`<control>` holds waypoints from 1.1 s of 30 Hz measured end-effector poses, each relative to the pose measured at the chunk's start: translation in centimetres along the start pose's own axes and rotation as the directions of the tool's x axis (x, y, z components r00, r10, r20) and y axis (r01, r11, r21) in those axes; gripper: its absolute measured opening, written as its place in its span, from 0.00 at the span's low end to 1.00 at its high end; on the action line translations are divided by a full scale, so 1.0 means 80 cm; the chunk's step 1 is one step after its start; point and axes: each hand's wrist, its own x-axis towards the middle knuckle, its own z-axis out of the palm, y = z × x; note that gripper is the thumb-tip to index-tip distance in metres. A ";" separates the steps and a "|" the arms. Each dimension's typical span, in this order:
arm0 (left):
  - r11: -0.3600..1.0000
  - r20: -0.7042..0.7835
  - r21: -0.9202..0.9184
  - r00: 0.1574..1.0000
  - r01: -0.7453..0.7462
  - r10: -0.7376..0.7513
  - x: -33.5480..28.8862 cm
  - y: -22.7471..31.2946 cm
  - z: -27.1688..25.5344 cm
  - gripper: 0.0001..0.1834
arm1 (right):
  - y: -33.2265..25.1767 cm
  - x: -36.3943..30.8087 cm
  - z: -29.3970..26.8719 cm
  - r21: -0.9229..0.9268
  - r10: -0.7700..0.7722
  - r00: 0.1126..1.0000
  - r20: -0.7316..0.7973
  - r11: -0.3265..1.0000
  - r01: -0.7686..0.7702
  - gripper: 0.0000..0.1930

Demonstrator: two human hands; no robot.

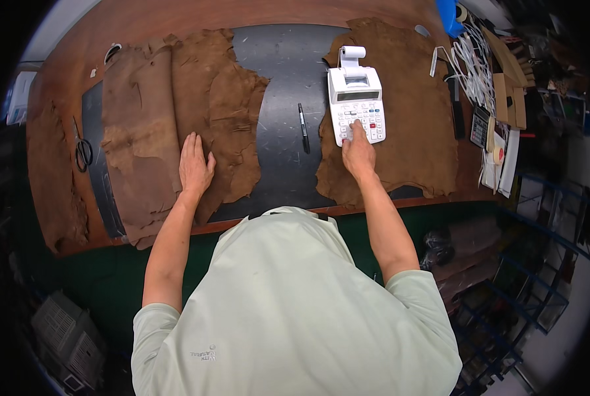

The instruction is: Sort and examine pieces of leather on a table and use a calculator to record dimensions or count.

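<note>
My left hand (195, 166) lies flat on brown leather, its fingers stretched out and the thumb apart. It rests by the edge of a folded brown hide (140, 138), where a second hide (232, 125) shows to its right. With nothing held, my right hand (359, 153) reaches onto the keypad of a white printing calculator (354, 82), a finger extended over the keys. A small paper roll (354, 51) stands at the calculator's far end. The calculator sits on another brown hide (414, 119). Between my hands, a black pen (304, 129) lies on the dark cutting mat (278, 86).
Black-handled scissors (83, 153) lie at the left beside a narrow leather piece (54, 178). At the table's right edge are a bundle of white strips (472, 59), a dark calculator (480, 127) and cardboard (508, 99). A blue metal rack (536, 284) stands at lower right.
</note>
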 end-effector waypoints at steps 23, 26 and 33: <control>0.806 -0.140 -0.270 0.807 0.526 -0.573 0.038 -0.087 -0.075 0.13 | -0.018 -0.081 0.014 0.275 0.027 1.000 0.012 0.961 -0.029 0.17; 0.667 0.005 -0.268 0.694 0.695 -0.720 0.018 -0.130 -0.070 0.14 | -0.022 -0.092 0.028 0.263 -0.018 0.996 0.084 0.965 -0.004 0.16; 0.699 -0.028 -0.192 0.708 0.689 -0.705 0.018 -0.111 -0.064 0.13 | -0.030 -0.083 0.030 0.256 -0.051 0.990 0.130 0.967 0.016 0.17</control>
